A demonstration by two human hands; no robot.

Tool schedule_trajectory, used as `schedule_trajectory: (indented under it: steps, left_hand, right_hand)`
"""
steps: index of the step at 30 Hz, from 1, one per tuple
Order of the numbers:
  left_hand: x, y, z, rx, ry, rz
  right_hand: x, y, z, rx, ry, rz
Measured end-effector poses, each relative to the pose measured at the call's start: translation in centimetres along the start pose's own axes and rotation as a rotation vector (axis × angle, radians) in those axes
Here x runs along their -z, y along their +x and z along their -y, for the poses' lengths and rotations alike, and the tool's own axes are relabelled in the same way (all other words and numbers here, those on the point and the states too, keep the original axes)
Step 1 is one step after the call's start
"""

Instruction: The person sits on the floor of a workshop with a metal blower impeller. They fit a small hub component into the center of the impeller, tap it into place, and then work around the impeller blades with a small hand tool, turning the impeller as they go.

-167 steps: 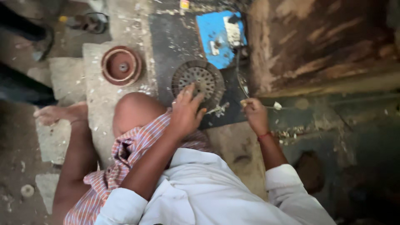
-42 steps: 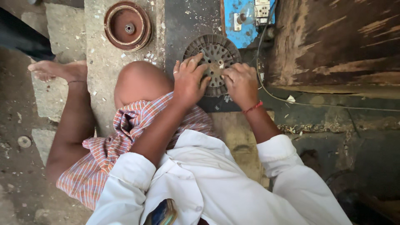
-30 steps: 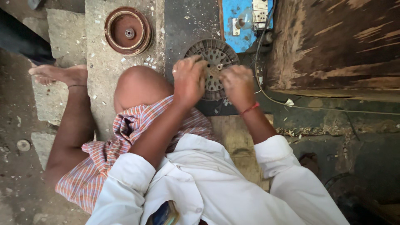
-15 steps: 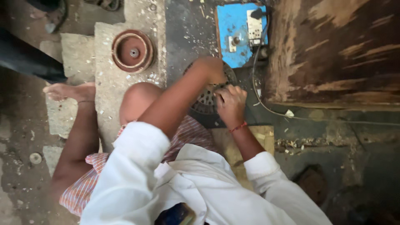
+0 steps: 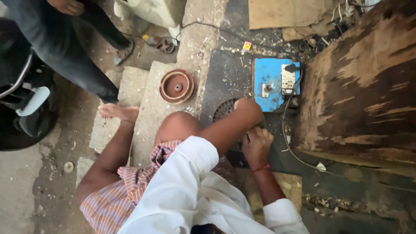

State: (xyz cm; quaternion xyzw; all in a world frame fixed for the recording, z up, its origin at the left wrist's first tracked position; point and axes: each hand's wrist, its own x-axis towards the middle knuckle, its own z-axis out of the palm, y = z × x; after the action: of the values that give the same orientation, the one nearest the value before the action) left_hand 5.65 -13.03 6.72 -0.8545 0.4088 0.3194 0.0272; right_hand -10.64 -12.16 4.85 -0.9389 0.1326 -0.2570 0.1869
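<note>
Under my crossed left hand (image 5: 248, 107) lies the perforated metal disc (image 5: 224, 110), just beyond my clenched right hand (image 5: 257, 144); whether either grips it I cannot tell.

The person wears a loose white shirt (image 5: 173, 195) with sleeves rolled to the elbows, and a checked red, white and purple wrap (image 5: 130, 186) around the legs. A thin red thread (image 5: 261, 168) circles the right wrist. The foot (image 5: 116, 112) is bare.
</note>
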Motion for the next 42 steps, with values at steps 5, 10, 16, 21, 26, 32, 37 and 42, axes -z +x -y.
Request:
schedule_trajectory:
  steps: [5,10,16,21,26,32,37,42]
  left_hand:
    - [2.5,0.3,4.4,0.083,-0.103,-0.129]
    - [1.8,-2.1,9.3,0.288,-0.55,-0.517]
    - [-6.2,-9.6,9.0,-0.064,-0.537,-0.86]
    - [-9.3,-12.7,6.8,-0.1,-0.453,-0.84]
    - [-9.7,-12.9,7.2,-0.094,-0.383,-0.856]
    - [-10.9,-12.4,7.5,-0.093,-0.327,-0.904]
    - [-11.2,-12.1,8.1,-0.103,-0.322,-0.862]
    - [-11.3,-12.3,7.9,-0.086,-0.327,-0.844]
  right_hand:
    - [0.3,0.4,-0.1,-0.028,0.005,0.033]
    - [0.0,1.9,-0.4,-0.006,-0.035,0.031]
    - [0.7,1.2,0.3,0.056,-0.078,0.103]
    - [-0.1,2.1,0.2,0.084,-0.14,0.075]
    - [-0.5,1.6,0.2,0.1,-0.192,0.119]
    - [-0.8,1.1,0.1,0.128,-0.241,0.079]
    - [-0.9,0.6,0.8,0.133,-0.189,0.108]
    - [-1.3,1.0,0.7,0.081,-0.215,0.095]
